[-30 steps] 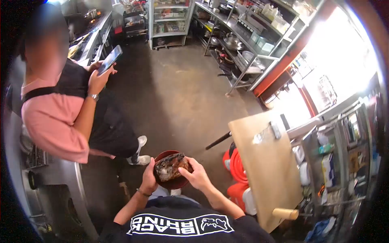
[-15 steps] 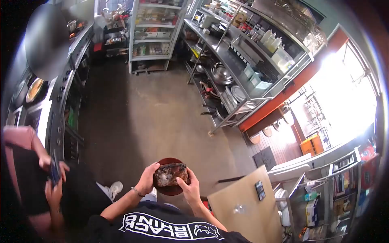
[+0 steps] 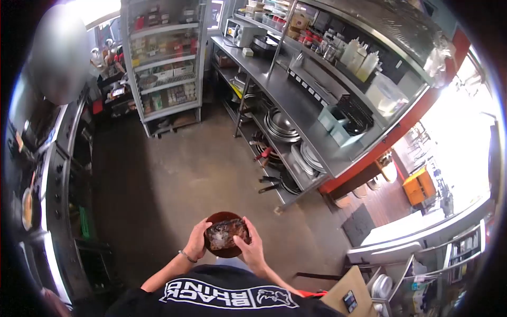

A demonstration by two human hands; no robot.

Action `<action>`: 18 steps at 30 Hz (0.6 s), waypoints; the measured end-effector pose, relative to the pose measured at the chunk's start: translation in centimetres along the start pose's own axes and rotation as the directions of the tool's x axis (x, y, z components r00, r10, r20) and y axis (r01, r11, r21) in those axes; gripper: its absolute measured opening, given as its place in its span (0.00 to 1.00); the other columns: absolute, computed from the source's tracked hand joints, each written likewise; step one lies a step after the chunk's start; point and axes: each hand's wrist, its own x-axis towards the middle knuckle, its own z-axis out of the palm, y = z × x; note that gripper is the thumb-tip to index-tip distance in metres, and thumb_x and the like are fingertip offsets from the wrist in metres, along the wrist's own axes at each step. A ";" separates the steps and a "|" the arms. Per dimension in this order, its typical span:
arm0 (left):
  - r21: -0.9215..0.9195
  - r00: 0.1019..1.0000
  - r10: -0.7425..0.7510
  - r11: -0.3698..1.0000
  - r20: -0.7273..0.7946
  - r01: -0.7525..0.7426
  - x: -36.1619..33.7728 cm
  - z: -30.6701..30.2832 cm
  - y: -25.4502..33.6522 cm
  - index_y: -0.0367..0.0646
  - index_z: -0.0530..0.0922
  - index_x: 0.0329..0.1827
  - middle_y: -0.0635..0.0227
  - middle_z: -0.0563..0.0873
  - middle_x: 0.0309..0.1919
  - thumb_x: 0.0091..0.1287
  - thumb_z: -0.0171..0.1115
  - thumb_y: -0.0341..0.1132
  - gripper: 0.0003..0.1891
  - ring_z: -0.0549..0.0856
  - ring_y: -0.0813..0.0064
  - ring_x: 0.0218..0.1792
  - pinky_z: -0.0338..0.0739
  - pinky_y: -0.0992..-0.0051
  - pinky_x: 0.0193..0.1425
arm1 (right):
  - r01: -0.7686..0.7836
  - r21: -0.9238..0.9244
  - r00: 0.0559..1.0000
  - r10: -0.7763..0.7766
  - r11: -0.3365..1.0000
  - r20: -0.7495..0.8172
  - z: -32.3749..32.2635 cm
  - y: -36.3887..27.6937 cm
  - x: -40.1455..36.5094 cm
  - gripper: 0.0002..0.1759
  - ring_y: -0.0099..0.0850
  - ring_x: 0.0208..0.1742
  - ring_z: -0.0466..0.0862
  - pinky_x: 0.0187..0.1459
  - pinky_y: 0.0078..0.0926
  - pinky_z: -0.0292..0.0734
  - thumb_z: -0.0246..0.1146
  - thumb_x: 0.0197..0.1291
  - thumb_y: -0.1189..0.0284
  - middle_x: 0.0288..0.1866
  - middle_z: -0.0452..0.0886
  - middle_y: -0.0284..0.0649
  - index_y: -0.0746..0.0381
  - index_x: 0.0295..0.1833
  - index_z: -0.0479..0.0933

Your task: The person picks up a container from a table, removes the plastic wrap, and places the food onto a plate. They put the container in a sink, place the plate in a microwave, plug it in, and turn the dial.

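In front of my body I hold a round reddish-brown dish (image 3: 224, 215), a plate or shallow bowl. On it lies a dark, charred piece (image 3: 224, 235) that looks like cooked meat, with a greyish patch on top. My left hand (image 3: 196, 241) is closed on the dish's left edge and wears a thin band at the wrist. On the opposite edge my right hand (image 3: 252, 248) grips, its thumb reaching in over the meat. The fingers under the dish are hidden.
A steel shelving bench (image 3: 269, 92) with pans, trays and bottles runs along the right. A glass-door fridge (image 3: 163, 63) stands ahead. Cooking equipment (image 3: 58, 169) lines the left, with a blurred person there. A wooden table (image 3: 338, 304) holding a phone (image 3: 350, 301) is at lower right.
My view has moved forward, and the bench and fridge appear nearer. The nearby person holding a phone has mostly left the lower-left view. Both my hands still hold the dish.
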 end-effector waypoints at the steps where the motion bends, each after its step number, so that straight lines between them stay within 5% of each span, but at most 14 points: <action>1: 0.002 1.000 -0.025 1.000 -0.016 0.025 2.5 0.0 1.3 0.34 0.72 0.53 0.63 0.81 0.46 0.63 0.48 0.34 0.18 0.79 0.73 0.47 0.71 0.75 0.53 | -0.024 0.041 0.999 0.022 0.999 0.040 0.0 0.1 3.1 0.31 0.28 0.59 0.71 0.61 0.24 0.63 0.63 0.54 0.74 0.60 0.69 0.43 0.67 0.64 0.63; 4: 0.033 0.999 0.037 0.999 -0.008 -0.037 9.9 0.4 5.2 0.35 0.72 0.53 0.63 0.80 0.46 0.62 0.48 0.34 0.18 0.78 0.73 0.47 0.71 0.74 0.53 | -0.061 0.138 0.990 0.042 0.989 0.137 0.5 -0.4 12.2 0.31 0.26 0.57 0.72 0.61 0.23 0.63 0.62 0.54 0.76 0.58 0.71 0.39 0.68 0.64 0.62; 12: -0.150 1.000 -0.013 0.989 -0.028 0.008 27.1 0.5 14.4 0.37 0.70 0.56 0.61 0.79 0.49 0.62 0.46 0.34 0.20 0.78 0.69 0.51 0.71 0.71 0.57 | -0.002 -0.207 0.957 0.062 0.978 0.282 3.5 -0.7 33.5 0.29 0.25 0.53 0.74 0.56 0.23 0.68 0.63 0.55 0.70 0.54 0.75 0.43 0.69 0.62 0.64; 14: -0.101 0.998 0.040 0.994 -0.042 -0.044 34.8 -4.9 12.8 0.38 0.70 0.57 0.58 0.79 0.50 0.62 0.44 0.36 0.20 0.80 0.65 0.50 0.75 0.66 0.54 | 0.067 -0.235 0.954 0.007 0.970 0.301 4.4 0.3 38.5 0.29 0.25 0.52 0.75 0.55 0.22 0.68 0.63 0.55 0.70 0.52 0.76 0.42 0.69 0.61 0.65; 15: 0.085 0.989 0.148 0.986 -0.020 -0.146 38.4 -8.0 12.0 0.38 0.69 0.57 0.58 0.79 0.51 0.63 0.44 0.36 0.20 0.79 0.65 0.50 0.74 0.67 0.55 | 0.038 -0.224 0.958 0.028 0.974 0.286 5.1 0.0 40.6 0.29 0.25 0.51 0.75 0.54 0.22 0.68 0.63 0.55 0.70 0.52 0.76 0.42 0.69 0.61 0.65; 18: -0.034 0.999 0.020 0.999 -0.046 -0.021 43.4 -3.2 21.2 0.37 0.69 0.57 0.59 0.79 0.51 0.64 0.45 0.36 0.20 0.79 0.66 0.51 0.73 0.69 0.56 | -0.033 -0.174 0.961 0.079 0.984 0.266 7.4 0.4 48.5 0.28 0.24 0.51 0.75 0.54 0.21 0.68 0.62 0.56 0.72 0.52 0.76 0.41 0.70 0.61 0.65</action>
